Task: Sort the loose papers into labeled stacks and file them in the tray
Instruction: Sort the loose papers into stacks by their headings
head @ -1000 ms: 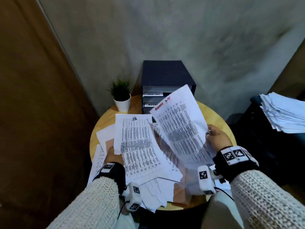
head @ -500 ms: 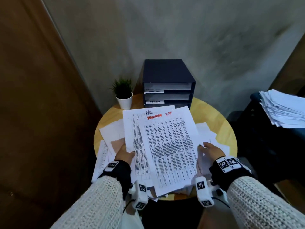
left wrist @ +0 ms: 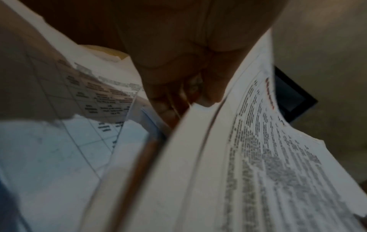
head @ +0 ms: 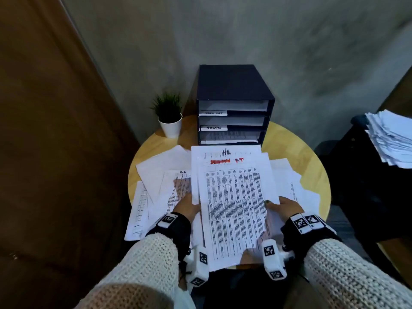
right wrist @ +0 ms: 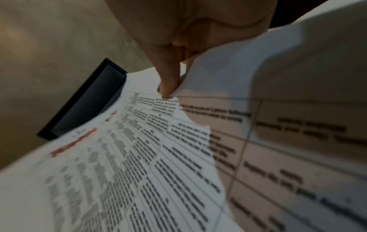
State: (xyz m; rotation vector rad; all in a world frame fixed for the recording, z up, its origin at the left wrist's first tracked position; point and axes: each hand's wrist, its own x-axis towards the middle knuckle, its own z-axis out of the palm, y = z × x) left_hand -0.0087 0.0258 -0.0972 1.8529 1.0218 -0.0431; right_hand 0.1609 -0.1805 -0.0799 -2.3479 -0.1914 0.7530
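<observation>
the left hand and right hand each gripped a side edge of the printed stack, held over loose papers that overhung the round wooden table. at the far edge, near the wall, the dark three-shelf tray held white sheets beside a potted plant.

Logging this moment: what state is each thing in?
Held sheets: gathered, lifted at the near end, gripped at both sides.
Left hand: grips the sheets' left edge.
Right hand: thumb on top, pinching the right edge.
Tray: upright, paper in its slots.
Loose papers: spread on the table.
</observation>
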